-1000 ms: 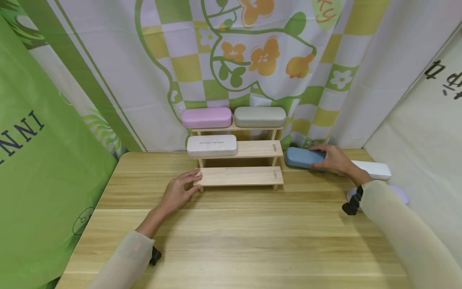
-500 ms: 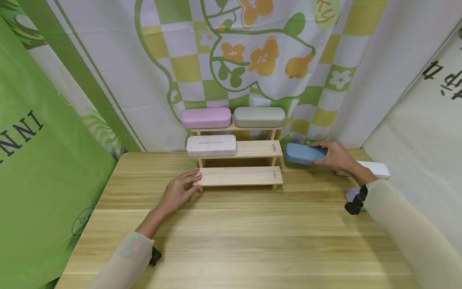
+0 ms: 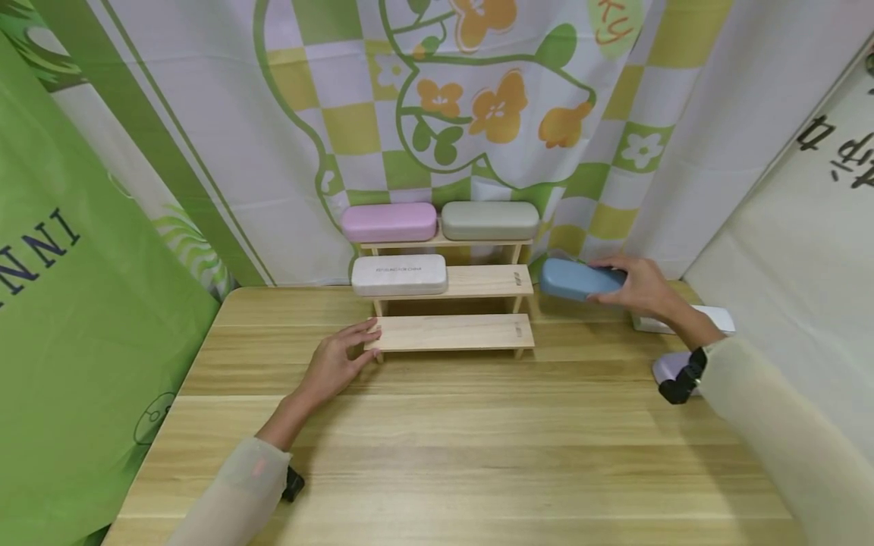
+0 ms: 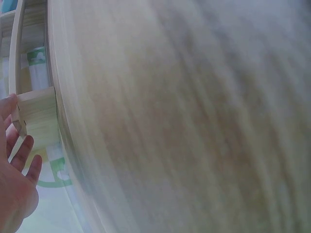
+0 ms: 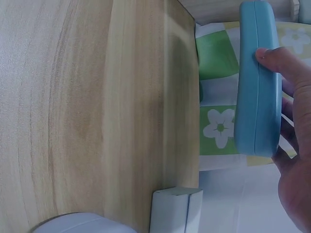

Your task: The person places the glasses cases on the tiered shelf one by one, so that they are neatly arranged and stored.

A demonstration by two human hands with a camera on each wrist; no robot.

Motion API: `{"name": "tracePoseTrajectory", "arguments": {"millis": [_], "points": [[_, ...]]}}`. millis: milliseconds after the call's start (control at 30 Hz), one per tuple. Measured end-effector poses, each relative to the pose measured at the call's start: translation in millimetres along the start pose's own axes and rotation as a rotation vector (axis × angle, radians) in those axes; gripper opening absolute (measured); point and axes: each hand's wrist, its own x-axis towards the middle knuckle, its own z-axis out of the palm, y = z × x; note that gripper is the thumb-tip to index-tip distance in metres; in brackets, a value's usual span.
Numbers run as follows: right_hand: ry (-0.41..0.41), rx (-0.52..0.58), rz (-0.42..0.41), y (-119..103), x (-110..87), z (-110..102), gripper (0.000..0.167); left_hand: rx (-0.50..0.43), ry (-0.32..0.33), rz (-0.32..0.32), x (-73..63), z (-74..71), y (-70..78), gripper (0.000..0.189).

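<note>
My right hand (image 3: 643, 287) grips the right end of a blue glasses case (image 3: 577, 280), thumb on the near side and fingers behind. In the right wrist view the case (image 5: 252, 107) is clear of the tabletop. To its left stands a three-tier wooden display stand (image 3: 454, 334). My left hand (image 3: 331, 362) holds the left end of its lowest board between thumb and fingers; the left wrist view shows fingertips around that board end (image 4: 16, 114). A pink case (image 3: 389, 222) and a grey-green case (image 3: 490, 221) sit on the top tier, a white case (image 3: 399, 275) on the middle tier's left.
Beyond my right forearm, a white case (image 3: 717, 318) and a pale purple case (image 3: 668, 367) lie on the wooden table (image 3: 437, 455), partly covered by the arm. A patterned curtain (image 3: 505, 114) hangs close behind the stand, with a green cloth (image 3: 82, 341) at the left.
My right hand has raised the blue glasses case from the table, its right end shifting slightly right. My left hand stays on the stand's lowest board.
</note>
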Motion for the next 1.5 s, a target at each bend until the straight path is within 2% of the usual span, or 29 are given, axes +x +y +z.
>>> {"name": "tracePoseTrajectory", "arguments": {"millis": [200,433,833,1267,1500], "points": [[0.031,-0.009,-0.001,-2,1.9,-2,0.063,-0.003,-0.001,-0.001,-0.1,-0.1,1.3,0.037],[0.064,-0.007,-0.04,-15,4.2,-6,0.062,-0.003,0.001,0.006,0.0,-0.1,0.3,0.037],[0.055,0.029,-0.054,-40,14.4,-9,0.061,-0.004,-0.008,-0.018,0.6,-1.3,2.4,0.037],[0.054,0.009,-0.192,-67,26.6,-2,0.062,-0.005,-0.003,0.009,0.6,-0.6,1.3,0.037],[0.035,-0.002,-0.201,-80,32.8,5,0.06,-0.001,0.0,0.021,0.5,-0.6,1.1,0.036]]}}
